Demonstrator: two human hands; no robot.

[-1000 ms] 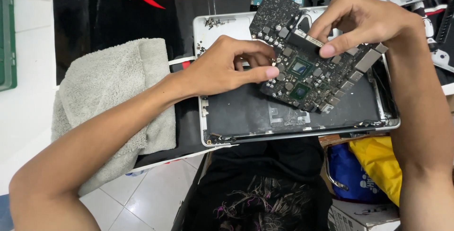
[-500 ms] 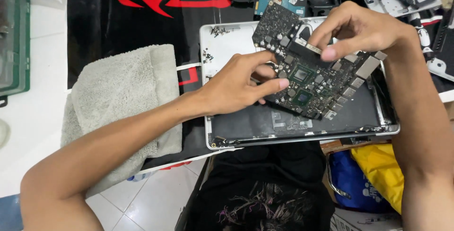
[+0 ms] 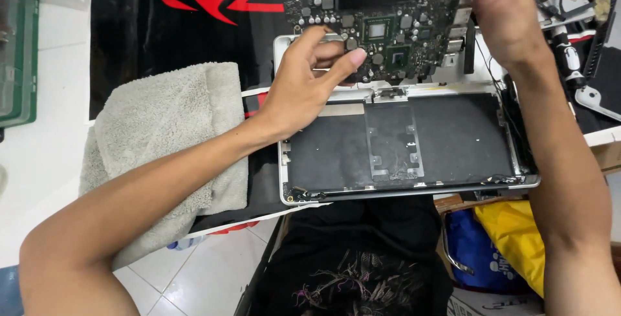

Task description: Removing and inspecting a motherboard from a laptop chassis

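Grey towel (image 3: 162, 141) lies folded left of the left forearm, on a black and red mat (image 3: 194, 25), with white tabletop (image 3: 45, 135) beyond its outer edge. Left hand (image 3: 304, 89) pinches the lower left edge of the dark circuit board (image 3: 381, 25), thumb and fingers closed on it. Below both hands sits the opened laptop shell (image 3: 401, 141), its dark bay bare. Right hand (image 3: 511, 18) grips the board's right edge, fingers hidden behind it; loose parts (image 3: 582, 70) crowd its right side.
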